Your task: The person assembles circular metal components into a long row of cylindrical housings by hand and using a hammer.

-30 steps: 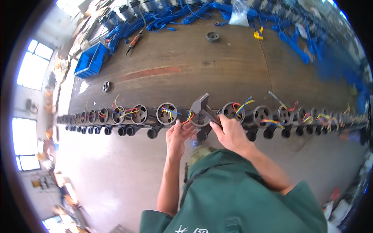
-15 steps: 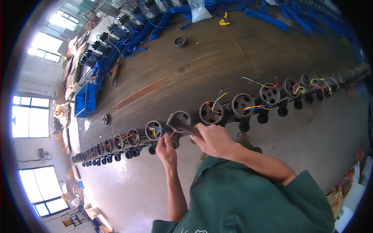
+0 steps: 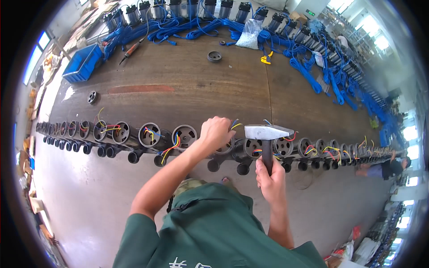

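My right hand (image 3: 271, 181) grips a hammer (image 3: 267, 156) by its dark handle, the steel head raised over the row of housings. To its left, my left hand (image 3: 216, 133) is curled above a round dark housing (image 3: 225, 148), partly covering it. Blue and yellow wires (image 3: 235, 126) stick out at its fingertips, and the fingers look closed on them. Just left stands an open housing (image 3: 184, 137) with slots inside its rim. Red, yellow and blue wires (image 3: 173, 148) hang over the front beside it. Behind the hammer are more housings (image 3: 282, 146) with coloured wires.
Housings with short side pipes line the near edge of the brown table (image 3: 201, 94). Farther back lie a loose round cap (image 3: 214, 56), yellow-handled cutters (image 3: 267, 57), a bag of white bits (image 3: 249, 35), a blue crate (image 3: 83, 63) and coiled blue cable (image 3: 305, 75). Another person (image 3: 389, 169) is at far right.
The view has swung right along the row. My left hand has left the red wire and moved to another housing's wires. The hammer has moved right, off the housing, and is now upright.
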`<state>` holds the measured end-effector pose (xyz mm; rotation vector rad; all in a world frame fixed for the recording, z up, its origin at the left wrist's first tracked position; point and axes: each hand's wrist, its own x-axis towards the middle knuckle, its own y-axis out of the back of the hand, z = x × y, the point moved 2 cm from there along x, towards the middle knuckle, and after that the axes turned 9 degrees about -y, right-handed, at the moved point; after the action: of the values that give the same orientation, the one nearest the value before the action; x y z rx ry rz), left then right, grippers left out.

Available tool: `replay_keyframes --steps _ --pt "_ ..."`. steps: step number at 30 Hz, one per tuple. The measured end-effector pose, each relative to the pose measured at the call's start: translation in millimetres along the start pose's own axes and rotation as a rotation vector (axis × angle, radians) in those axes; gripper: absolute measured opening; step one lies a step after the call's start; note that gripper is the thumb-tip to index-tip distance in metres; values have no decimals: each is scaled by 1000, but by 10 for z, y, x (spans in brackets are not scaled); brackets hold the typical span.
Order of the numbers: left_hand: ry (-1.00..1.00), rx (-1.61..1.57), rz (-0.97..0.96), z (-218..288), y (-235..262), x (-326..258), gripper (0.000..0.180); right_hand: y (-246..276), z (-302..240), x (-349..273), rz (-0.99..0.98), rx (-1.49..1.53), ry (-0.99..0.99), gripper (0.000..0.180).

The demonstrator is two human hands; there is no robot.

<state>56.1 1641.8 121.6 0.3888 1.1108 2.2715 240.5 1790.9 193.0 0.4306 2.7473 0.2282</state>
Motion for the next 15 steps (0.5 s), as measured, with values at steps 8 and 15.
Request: replay_keyframes --steps 8,15 --pt "74 63 -9 -21 -163 -106 25 -45 73 -124 -50 57 -94 19" --pt "-274 25 200 238 -936 -1016 12 -7 -132 -115 31 56 -65 16"
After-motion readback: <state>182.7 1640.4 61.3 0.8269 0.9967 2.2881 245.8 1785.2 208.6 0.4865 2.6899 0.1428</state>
